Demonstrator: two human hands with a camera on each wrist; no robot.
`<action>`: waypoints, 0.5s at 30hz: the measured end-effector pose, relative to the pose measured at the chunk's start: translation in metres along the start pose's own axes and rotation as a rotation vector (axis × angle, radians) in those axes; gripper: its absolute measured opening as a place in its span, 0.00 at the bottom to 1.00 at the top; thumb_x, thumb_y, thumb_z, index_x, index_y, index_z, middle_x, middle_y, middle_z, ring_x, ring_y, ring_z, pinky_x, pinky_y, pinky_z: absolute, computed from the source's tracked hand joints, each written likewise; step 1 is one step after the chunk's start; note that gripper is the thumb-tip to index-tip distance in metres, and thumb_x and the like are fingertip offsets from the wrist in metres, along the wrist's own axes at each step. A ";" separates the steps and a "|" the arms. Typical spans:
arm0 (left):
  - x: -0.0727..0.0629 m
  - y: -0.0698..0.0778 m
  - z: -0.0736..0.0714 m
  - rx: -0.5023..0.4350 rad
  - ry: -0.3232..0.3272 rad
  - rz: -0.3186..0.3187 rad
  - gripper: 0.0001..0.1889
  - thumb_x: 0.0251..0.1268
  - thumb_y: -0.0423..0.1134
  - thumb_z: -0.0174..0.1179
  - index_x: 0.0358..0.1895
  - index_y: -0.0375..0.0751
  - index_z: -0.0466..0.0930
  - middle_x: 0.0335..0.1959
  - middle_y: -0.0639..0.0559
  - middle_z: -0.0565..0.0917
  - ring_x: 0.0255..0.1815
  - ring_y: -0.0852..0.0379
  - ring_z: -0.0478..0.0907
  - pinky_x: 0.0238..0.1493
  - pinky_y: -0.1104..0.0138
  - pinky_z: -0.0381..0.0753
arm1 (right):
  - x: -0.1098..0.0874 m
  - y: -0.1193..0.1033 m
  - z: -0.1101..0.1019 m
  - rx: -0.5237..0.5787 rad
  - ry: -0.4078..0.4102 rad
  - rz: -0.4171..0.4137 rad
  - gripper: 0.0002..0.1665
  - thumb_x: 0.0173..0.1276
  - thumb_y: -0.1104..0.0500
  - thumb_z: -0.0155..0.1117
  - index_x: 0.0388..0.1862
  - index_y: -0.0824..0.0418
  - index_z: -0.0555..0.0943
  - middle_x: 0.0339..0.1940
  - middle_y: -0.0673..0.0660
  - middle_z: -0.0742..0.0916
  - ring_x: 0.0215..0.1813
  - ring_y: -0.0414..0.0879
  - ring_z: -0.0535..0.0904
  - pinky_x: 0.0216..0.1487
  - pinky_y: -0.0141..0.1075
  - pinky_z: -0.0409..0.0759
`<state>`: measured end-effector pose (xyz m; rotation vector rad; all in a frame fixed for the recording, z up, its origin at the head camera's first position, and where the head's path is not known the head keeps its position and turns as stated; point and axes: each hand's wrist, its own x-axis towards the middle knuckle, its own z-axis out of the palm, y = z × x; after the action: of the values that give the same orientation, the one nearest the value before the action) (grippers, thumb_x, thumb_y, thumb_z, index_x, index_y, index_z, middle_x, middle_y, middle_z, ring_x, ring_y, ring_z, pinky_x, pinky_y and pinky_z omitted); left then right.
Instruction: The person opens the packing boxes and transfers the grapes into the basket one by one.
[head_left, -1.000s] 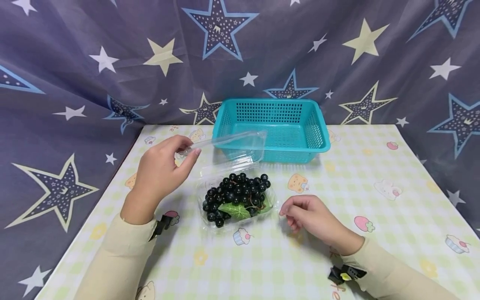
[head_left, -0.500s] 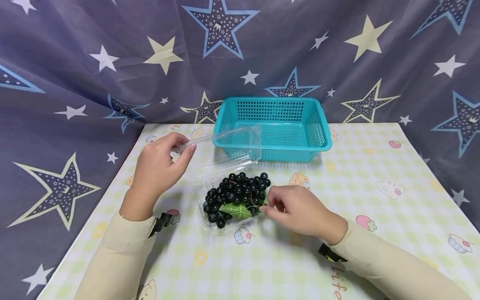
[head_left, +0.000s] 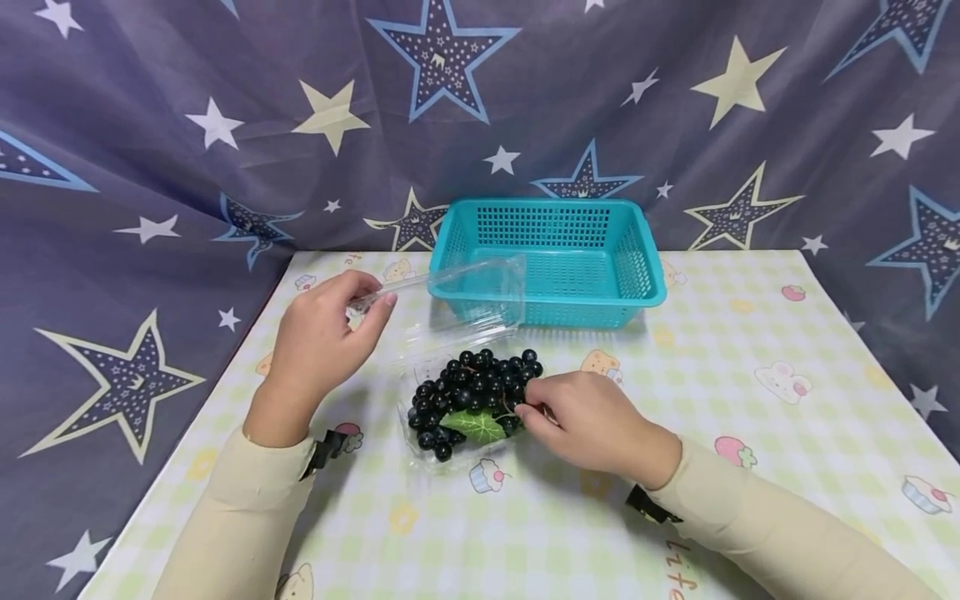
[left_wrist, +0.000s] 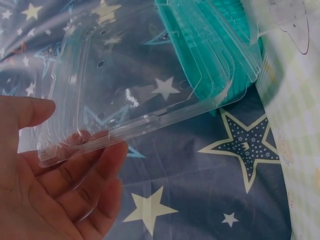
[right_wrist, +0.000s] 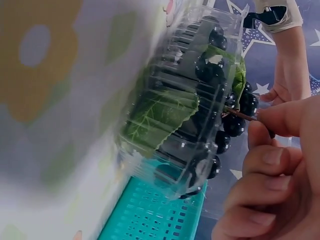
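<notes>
A bunch of black grapes (head_left: 476, 382) with green leaves (head_left: 474, 427) lies in the base of a clear plastic clamshell box (right_wrist: 175, 70) on the table. The box's lid (left_wrist: 140, 95) is raised at the back. My left hand (head_left: 318, 346) holds the lid by its left corner, between thumb and fingers. At the right end of the bunch, my right hand (head_left: 592, 425) pinches the brown stem (right_wrist: 240, 114) between thumb and forefinger. In the right wrist view its other fingers (right_wrist: 267, 182) are curled. My left hand (right_wrist: 292, 70) also shows there, behind the box.
Behind the box stands a turquoise basket (head_left: 551, 312), partly seen through the lid. A checked tablecloth (head_left: 510, 533) with printed pictures covers the table. A dark curtain (head_left: 285, 50) with stars hangs along the back and sides.
My right hand has moved left from beside the box to the grape stem and now pinches it. My left hand keeps hold of the lid, almost in the same place.
</notes>
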<state>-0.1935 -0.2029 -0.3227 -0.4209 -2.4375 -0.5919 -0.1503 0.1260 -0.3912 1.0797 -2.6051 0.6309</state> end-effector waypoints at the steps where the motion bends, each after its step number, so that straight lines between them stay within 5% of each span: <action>1: 0.000 0.000 0.000 0.001 -0.001 0.000 0.16 0.73 0.52 0.60 0.48 0.45 0.86 0.42 0.50 0.89 0.35 0.49 0.84 0.39 0.53 0.80 | 0.001 -0.001 -0.001 -0.003 0.004 -0.003 0.24 0.74 0.52 0.62 0.18 0.43 0.64 0.14 0.39 0.65 0.17 0.31 0.58 0.20 0.29 0.60; 15: -0.002 0.003 -0.002 0.028 0.007 0.007 0.16 0.73 0.54 0.61 0.47 0.44 0.85 0.44 0.49 0.90 0.41 0.48 0.87 0.42 0.49 0.82 | 0.020 -0.008 -0.019 -0.035 0.095 -0.041 0.24 0.74 0.51 0.61 0.17 0.44 0.66 0.13 0.40 0.65 0.17 0.34 0.60 0.19 0.32 0.58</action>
<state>-0.1902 -0.2017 -0.3214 -0.4155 -2.4341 -0.5540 -0.1568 0.1178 -0.3645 1.0627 -2.4972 0.6099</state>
